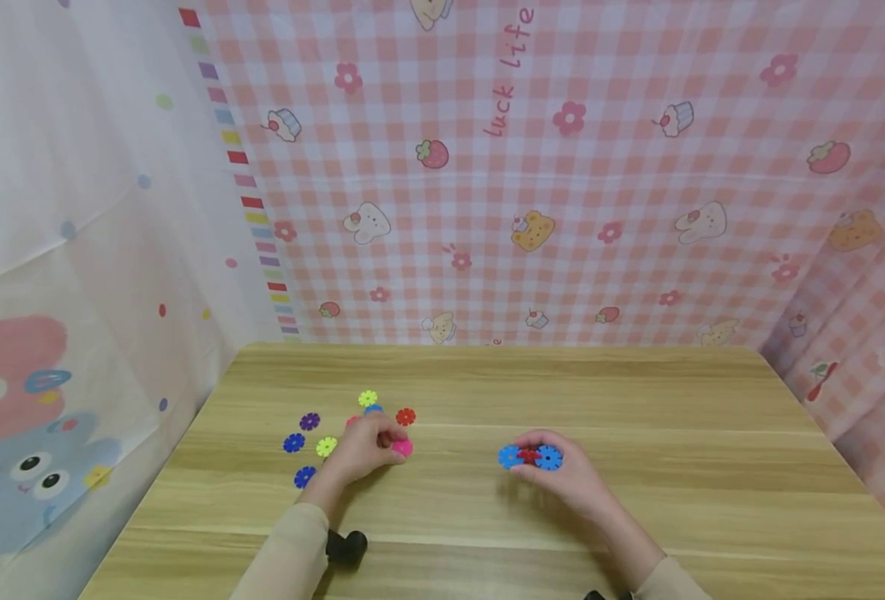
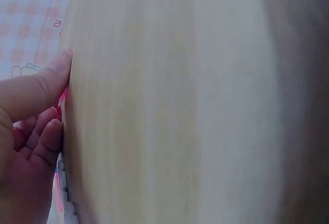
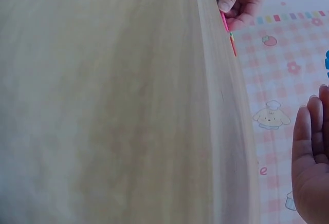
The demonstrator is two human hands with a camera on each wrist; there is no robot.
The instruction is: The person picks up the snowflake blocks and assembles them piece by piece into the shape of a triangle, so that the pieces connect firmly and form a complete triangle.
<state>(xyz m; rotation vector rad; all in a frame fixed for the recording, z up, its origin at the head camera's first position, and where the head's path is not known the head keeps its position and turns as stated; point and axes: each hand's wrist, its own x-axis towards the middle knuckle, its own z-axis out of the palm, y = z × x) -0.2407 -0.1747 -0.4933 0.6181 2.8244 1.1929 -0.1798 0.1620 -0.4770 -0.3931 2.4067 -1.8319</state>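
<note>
My left hand (image 1: 366, 450) pinches a pink notched plastic disc (image 1: 403, 448) between thumb and fingers, low over the table. In the left wrist view a sliver of that pink disc (image 2: 63, 95) shows between the thumb and the curled fingers. Farther right, my right hand (image 1: 568, 477) holds a small joined piece, raised above the tabletop. Two blue notched discs, one on the left (image 1: 509, 456) and one on the right (image 1: 550, 457), flank a red part (image 1: 529, 457) in its middle. Only a blue edge (image 3: 327, 62) of this piece appears in the right wrist view.
Around my left hand lie loose notched discs: a red one (image 1: 406, 417), a yellow one (image 1: 367, 398), a purple one (image 1: 310, 422) and several others, some partly covered by the hand. The wooden table (image 1: 457, 517) ends at a checked cloth (image 1: 487, 250) behind.
</note>
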